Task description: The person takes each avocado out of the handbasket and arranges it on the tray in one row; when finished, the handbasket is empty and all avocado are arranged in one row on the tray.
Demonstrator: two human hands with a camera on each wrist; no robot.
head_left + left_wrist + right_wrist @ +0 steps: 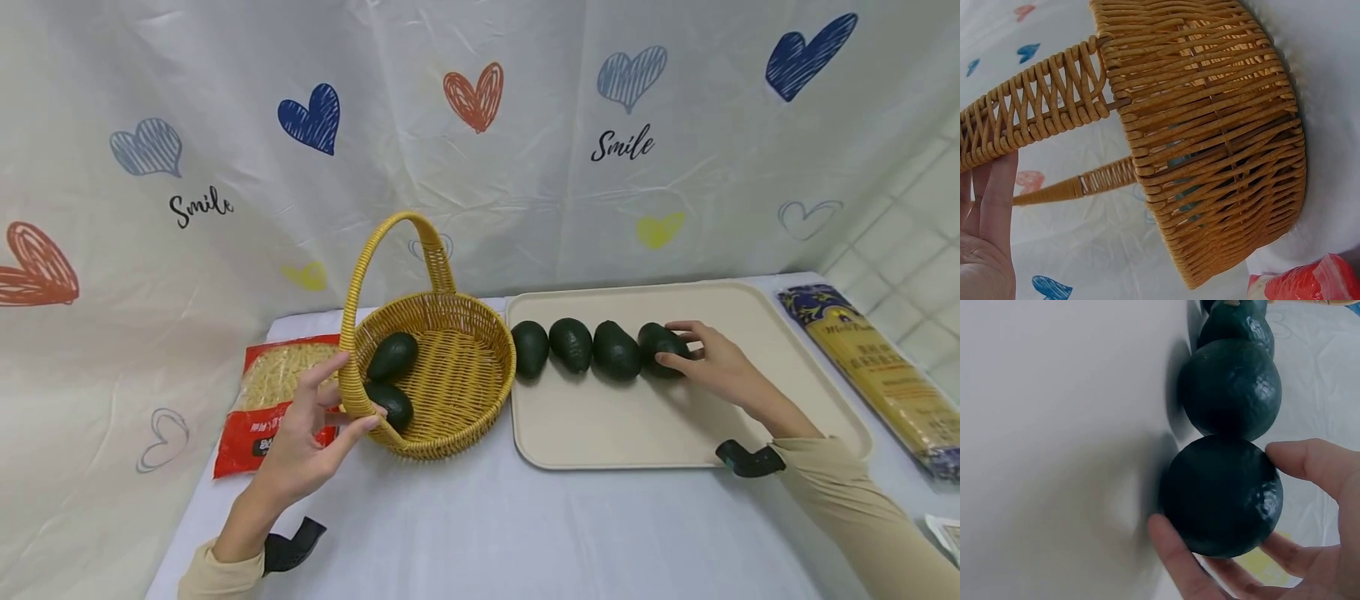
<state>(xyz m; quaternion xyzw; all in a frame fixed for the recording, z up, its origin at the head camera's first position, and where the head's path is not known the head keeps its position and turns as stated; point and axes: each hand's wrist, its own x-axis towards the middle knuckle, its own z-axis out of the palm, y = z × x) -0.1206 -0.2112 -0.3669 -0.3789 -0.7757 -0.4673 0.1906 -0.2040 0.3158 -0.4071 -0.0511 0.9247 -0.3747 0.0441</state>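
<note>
My right hand [708,362] holds an avocado [1222,497] at the right end of a row on the beige tray [585,433], thumb and fingers around its sides. Three more dark green avocados, one of them this avocado [617,350], lie to its left in that row. My left hand [303,442] grips the yellow wicker basket [450,375] at the near base of its upright handle [352,333]. Inside the basket, two avocados [393,357] rest against the left wall. The left wrist view shows fingers behind the handle.
Left of the basket, partly behind my left hand, lies a red bag of pasta [247,433]. A long yellow package [877,367] lies right of the tray. Behind the table hangs a white cloth [525,192] printed with hearts.
</note>
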